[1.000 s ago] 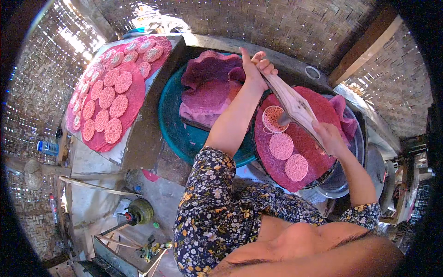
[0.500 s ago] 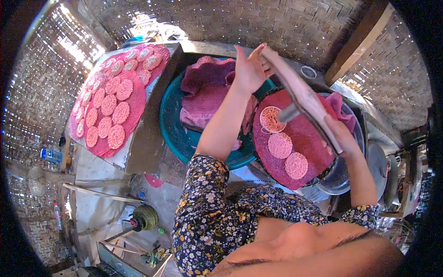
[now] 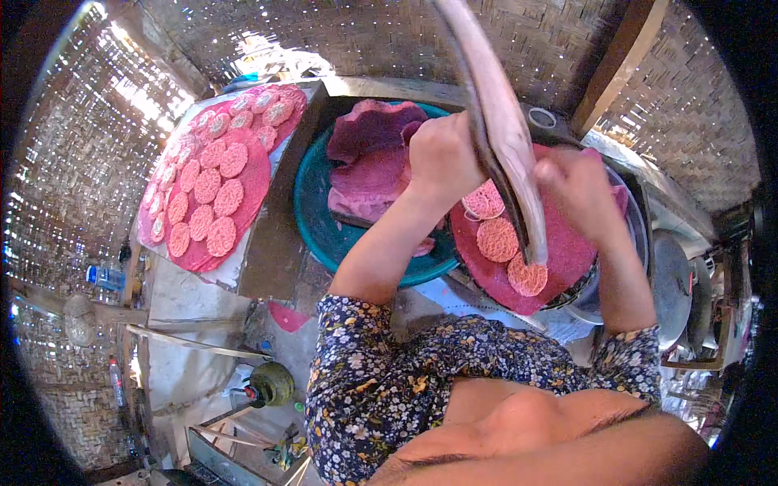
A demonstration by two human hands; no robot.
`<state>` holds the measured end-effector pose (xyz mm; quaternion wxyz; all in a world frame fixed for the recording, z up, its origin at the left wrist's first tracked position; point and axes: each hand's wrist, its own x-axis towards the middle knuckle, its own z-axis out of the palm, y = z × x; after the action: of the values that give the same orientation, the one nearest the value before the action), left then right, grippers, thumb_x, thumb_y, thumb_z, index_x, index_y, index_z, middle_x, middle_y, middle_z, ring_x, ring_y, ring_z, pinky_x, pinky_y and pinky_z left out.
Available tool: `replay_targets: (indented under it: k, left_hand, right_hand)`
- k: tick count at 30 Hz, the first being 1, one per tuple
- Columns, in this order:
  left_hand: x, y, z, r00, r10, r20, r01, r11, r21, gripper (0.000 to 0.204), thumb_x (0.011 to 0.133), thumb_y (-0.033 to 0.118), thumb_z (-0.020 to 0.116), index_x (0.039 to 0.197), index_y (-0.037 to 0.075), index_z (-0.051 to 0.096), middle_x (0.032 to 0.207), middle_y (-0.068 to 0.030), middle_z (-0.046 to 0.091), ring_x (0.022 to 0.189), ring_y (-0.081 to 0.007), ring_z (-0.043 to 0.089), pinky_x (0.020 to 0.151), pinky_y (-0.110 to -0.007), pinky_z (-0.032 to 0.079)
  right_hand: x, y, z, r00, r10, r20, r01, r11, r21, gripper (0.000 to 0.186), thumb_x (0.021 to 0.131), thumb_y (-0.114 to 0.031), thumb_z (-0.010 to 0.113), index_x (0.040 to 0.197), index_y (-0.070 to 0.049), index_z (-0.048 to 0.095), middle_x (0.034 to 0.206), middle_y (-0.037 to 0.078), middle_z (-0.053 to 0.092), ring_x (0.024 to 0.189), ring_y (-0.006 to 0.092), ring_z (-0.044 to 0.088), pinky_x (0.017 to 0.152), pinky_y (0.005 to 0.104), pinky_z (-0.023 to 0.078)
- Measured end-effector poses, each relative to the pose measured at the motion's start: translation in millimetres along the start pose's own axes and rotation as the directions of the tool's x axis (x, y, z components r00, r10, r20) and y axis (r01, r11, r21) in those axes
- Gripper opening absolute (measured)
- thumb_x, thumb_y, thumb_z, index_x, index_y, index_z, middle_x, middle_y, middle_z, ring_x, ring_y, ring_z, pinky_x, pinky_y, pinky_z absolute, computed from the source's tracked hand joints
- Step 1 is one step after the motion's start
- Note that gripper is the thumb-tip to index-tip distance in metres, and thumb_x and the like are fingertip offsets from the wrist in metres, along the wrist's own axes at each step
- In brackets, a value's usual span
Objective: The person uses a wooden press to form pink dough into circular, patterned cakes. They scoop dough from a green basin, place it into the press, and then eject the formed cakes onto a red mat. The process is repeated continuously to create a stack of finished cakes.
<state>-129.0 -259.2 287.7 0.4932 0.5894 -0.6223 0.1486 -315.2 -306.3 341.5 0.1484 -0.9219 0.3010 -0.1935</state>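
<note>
A long pale wooden board with a dark edge (image 3: 519, 154) stands tilted in front of me, its lower end over a pink noodle disc (image 3: 528, 275). My left hand (image 3: 444, 154) is closed in a fist against its left side; the board hides part of the grip. On the right side, my right hand (image 3: 574, 188) is raised by the board, its fingers smeared by motion. Beneath lies a dark pink cloth (image 3: 559, 263) on a round support. It bears another noodle disc (image 3: 497, 240) and a white ring (image 3: 468, 215) filled with pink strands, partly hidden by my left hand.
Left, a slanted board carries pink cloths with several noodle discs (image 3: 207, 185). A teal basin (image 3: 312, 231) holds a folded purple-pink cloth (image 3: 365, 178). Metal pot lids (image 3: 671, 283) stand at right. A small white ring (image 3: 541, 119) lies at the back, near a wooden post (image 3: 620, 69).
The board has swung more upright and toward me, hiding its grey tube. My left hand has gone from spread fingers at its top to a fist lower down. My right hand has moved up.
</note>
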Motion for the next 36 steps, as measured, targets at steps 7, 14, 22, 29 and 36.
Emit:
replay_targets:
  k: [7, 14, 22, 29, 36]
  left_hand:
    - [16, 25, -28, 0.971, 0.158, 0.177, -0.157, 0.987, -0.024, 0.017, 0.065, 0.025, 0.060, 0.072, 0.011, 0.055, 0.064, -0.0048, 0.057, 0.060, -0.0264, 0.058, 0.058, -0.036, 0.046]
    - [-13, 31, -114, 0.742, 0.085, 0.665, -0.270, 0.946, 0.181, 0.022, 0.061, 0.023, 0.064, 0.072, 0.006, 0.055, 0.063, -0.0093, 0.059, 0.060, -0.0255, 0.061, 0.054, -0.037, 0.049]
    - [-114, -67, -191, 0.842, -0.457, 0.287, 0.539, 0.695, -0.476, 0.032, 0.066, 0.025, 0.071, 0.085, 0.002, 0.061, 0.069, -0.0073, 0.061, 0.064, -0.0193, 0.061, 0.060, -0.030, 0.048]
    - [-125, -80, -178, 0.901, -0.404, 0.159, 0.252, 0.188, -0.949, 0.052, 0.069, 0.035, 0.071, 0.110, 0.014, 0.049, 0.120, -0.0101, 0.048, 0.107, -0.0282, 0.048, 0.092, -0.044, 0.038]
    - [-160, -70, -291, 0.812, -0.394, -0.431, -0.255, 0.425, -0.868, 0.035, 0.073, 0.048, 0.065, 0.096, 0.024, 0.056, 0.115, -0.0024, 0.048, 0.112, -0.0280, 0.043, 0.093, -0.051, 0.036]
  right_hand:
    - [39, -93, -31, 0.688, -0.525, -0.500, 0.314, 0.838, -0.446, 0.035, 0.072, -0.014, 0.062, 0.103, -0.001, 0.053, 0.095, 0.017, 0.055, 0.088, 0.0311, 0.056, 0.075, 0.0359, 0.045]
    - [-5, -122, -42, 0.855, -0.509, -0.098, 0.518, 0.839, 0.165, 0.037, 0.069, -0.006, 0.062, 0.103, 0.000, 0.048, 0.079, 0.008, 0.050, 0.071, 0.0200, 0.053, 0.062, 0.0306, 0.043]
    - [-29, -89, -74, 0.829, 0.059, -0.555, 0.373, 0.682, 0.629, 0.042, 0.077, -0.007, 0.058, 0.113, -0.003, 0.037, 0.078, 0.006, 0.050, 0.067, 0.0156, 0.050, 0.061, 0.0256, 0.042]
    - [9, -138, 44, 0.835, 0.254, -0.487, 0.389, 0.353, 0.851, 0.015, 0.084, -0.012, 0.050, 0.096, -0.004, 0.045, 0.089, 0.013, 0.057, 0.088, 0.0244, 0.056, 0.080, 0.0350, 0.045]
    - [51, -141, 167, 0.887, -0.162, 0.432, -0.390, 0.235, 0.890, 0.051, 0.077, -0.018, 0.066, 0.122, -0.006, 0.044, 0.111, 0.006, 0.055, 0.095, 0.0140, 0.054, 0.079, 0.0284, 0.046]
